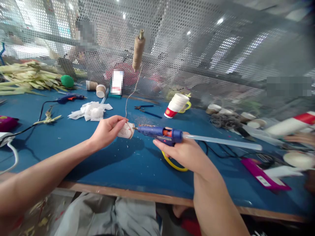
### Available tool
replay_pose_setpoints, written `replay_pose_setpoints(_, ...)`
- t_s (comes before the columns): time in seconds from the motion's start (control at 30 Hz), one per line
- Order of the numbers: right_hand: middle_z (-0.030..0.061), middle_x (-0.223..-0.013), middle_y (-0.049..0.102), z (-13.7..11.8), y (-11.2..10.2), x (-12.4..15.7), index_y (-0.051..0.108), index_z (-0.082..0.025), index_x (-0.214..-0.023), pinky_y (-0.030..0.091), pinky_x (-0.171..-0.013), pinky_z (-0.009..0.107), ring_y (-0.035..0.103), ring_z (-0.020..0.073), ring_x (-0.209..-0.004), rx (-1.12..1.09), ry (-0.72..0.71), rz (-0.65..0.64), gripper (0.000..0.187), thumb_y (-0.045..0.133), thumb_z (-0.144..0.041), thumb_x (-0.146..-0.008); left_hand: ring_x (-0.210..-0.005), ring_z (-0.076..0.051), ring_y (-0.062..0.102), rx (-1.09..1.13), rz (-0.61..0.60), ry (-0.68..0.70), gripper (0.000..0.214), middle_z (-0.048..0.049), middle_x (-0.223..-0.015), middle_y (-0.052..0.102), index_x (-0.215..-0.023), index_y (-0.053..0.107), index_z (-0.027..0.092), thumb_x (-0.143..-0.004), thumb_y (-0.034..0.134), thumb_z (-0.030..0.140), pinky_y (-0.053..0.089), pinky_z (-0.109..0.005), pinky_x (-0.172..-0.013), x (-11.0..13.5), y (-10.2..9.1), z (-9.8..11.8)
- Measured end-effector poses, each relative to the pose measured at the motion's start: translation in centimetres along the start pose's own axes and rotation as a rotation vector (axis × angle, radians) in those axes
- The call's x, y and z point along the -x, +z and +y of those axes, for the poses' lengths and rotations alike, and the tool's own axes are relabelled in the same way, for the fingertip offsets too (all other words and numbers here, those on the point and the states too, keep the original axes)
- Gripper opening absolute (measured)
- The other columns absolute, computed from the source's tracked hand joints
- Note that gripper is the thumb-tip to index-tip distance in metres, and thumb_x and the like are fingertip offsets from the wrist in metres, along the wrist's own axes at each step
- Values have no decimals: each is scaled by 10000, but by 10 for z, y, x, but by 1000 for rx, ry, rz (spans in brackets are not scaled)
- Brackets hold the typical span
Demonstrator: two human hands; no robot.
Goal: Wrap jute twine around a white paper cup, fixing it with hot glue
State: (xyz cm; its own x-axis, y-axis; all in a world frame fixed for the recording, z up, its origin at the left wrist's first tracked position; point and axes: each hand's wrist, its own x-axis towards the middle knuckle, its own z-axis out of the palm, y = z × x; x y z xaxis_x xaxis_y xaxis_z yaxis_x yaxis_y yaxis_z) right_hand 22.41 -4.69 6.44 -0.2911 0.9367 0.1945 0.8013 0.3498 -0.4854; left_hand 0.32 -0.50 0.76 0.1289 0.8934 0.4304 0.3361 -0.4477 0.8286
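Observation:
My left hand is closed around a small white paper cup held on its side above the blue table. A thin twine strand runs from the cup up to a brown twine spool hanging on the mesh wall. My right hand grips a blue glue gun whose nozzle touches the cup's rim. A clear glue stick juts out of the gun's back to the right.
Palm leaves, a green ball, a second glue gun, crumpled white tissue, pliers, stacked cups and a yellow ring lie about. Another person's hands work at the right edge.

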Motion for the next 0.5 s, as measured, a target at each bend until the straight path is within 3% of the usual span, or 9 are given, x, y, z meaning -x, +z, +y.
replay_pose_setpoints(0.5,-53,-452,524,-6,-1,2,508,-198,-613,401,-460,217,504,100,-408,-19,60,-5,201,557,-360,-721,-597,-101,555,0,5,-14,305,-53,-758,676,-882,630,106,-827,448,345,429,-188,-515,0,0,3)
